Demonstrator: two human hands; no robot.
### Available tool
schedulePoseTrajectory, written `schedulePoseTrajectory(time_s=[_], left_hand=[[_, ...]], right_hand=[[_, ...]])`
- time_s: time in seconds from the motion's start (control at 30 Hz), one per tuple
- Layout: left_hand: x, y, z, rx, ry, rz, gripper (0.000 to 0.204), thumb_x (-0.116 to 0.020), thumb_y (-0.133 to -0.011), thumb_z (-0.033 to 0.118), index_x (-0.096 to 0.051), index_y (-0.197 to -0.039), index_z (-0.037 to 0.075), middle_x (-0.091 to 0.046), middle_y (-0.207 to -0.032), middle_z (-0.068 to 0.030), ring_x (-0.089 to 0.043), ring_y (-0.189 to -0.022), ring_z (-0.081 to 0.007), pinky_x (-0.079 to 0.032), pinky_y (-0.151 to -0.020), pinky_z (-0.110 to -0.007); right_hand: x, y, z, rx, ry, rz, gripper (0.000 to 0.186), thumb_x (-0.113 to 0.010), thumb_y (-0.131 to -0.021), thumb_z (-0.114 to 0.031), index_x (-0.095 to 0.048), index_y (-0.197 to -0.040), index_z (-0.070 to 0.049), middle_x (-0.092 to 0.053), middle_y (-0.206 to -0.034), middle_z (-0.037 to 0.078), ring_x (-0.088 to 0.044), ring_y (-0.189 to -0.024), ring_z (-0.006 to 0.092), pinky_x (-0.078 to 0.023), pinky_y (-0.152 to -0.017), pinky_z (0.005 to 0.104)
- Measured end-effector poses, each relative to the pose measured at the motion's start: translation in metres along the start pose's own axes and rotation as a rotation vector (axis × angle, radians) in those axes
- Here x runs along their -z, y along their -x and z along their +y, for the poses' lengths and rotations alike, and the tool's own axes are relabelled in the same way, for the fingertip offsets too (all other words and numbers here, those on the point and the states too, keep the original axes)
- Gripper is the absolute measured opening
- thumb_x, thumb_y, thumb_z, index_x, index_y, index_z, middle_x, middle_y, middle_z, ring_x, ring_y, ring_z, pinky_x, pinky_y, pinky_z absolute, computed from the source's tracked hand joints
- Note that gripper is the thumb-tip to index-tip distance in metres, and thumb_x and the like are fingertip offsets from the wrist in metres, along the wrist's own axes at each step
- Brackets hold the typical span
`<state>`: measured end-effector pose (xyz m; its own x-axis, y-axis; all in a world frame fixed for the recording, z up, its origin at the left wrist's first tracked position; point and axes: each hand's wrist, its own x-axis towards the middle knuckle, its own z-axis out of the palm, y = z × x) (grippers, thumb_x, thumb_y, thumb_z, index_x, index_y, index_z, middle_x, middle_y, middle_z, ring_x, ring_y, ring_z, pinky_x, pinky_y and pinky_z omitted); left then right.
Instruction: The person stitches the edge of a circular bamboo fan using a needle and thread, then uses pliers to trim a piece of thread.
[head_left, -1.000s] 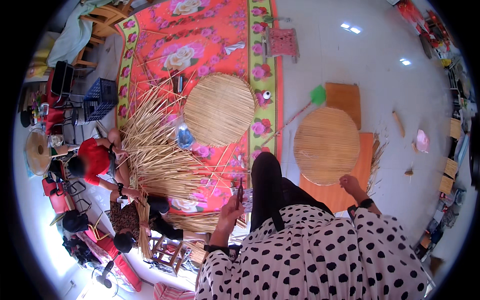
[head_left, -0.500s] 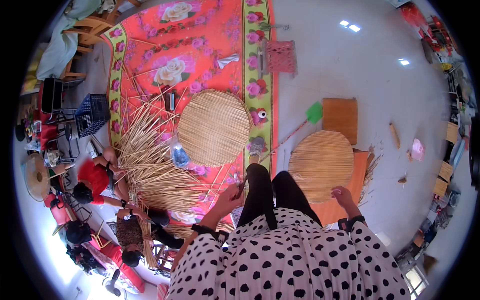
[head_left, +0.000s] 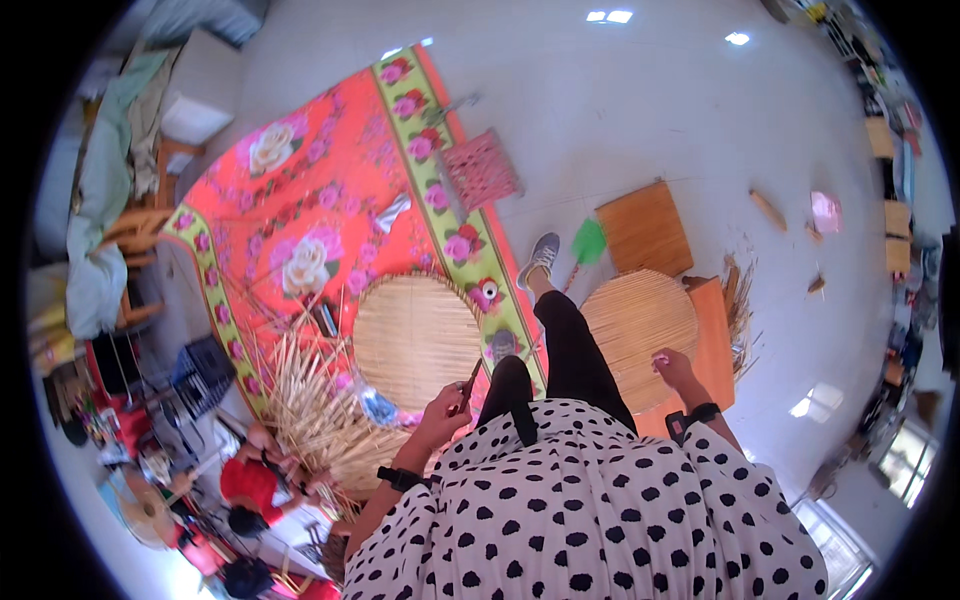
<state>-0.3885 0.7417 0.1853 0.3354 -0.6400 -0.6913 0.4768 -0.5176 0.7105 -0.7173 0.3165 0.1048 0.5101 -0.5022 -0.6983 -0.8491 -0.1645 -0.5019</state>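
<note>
My left hand [head_left: 440, 418] is closed around a slim dark tool [head_left: 468, 385] whose kind I cannot make out; its tip points up, over the edge of the floral sheet. Just beyond lies a round mat [head_left: 415, 340] of pale stalks set side by side. My right hand [head_left: 676, 370] hangs at the right with its fingers curled in; anything inside them is too small to tell. Nearest to it is a second round stalk mat [head_left: 642, 318], which partly overlaps an orange-brown board [head_left: 712, 330].
Loose stalks [head_left: 330, 430] spread over the red floral sheet [head_left: 335, 140] at left, beside a person in red [head_left: 250, 488]. Ahead are a pink woven stool [head_left: 480, 168], a green fly swatter [head_left: 590, 240], a square wooden board [head_left: 645, 228] and a white roll [head_left: 488, 292].
My right leg has stepped forward, and its grey shoe now shows. The whole view has turned and shifted. My left hand still grips the dark tool; my right hand's fingers look more curled.
</note>
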Motion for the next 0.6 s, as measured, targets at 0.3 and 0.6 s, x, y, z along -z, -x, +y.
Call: schedulePoseTrajectory(time_s=[0.3,0.6], left_hand=[[0.0,-0.175,0.145,0.121,-0.172,-0.173,0.014,-0.064,-0.076,0.007,-0.058,-0.087,0.003,-0.05,-0.118,-0.0084,-0.05,-0.112,-0.0204,-0.048,-0.082,-0.03],[-0.029,-0.333,0.333,0.064,-0.201,-0.316,0.024,-0.059,-0.077,-0.002,-0.055,-0.1,0.001,-0.045,-0.105,-0.0019,-0.049,-0.09,-0.0122,-0.044,-0.079,-0.028]], right_hand=[[0.007,-0.059,0.022,-0.332,-0.222,0.06,0.017,-0.059,-0.084,-0.014,-0.065,-0.094,-0.001,-0.068,-0.077,0.011,-0.068,-0.069,0.0183,-0.054,-0.064,0.0308],[0.075,-0.115,-0.07,-0.275,-0.671,0.325,0.015,-0.058,-0.084,-0.012,-0.066,-0.092,-0.001,-0.067,-0.08,0.007,-0.066,-0.07,0.0152,-0.052,-0.066,0.028]])
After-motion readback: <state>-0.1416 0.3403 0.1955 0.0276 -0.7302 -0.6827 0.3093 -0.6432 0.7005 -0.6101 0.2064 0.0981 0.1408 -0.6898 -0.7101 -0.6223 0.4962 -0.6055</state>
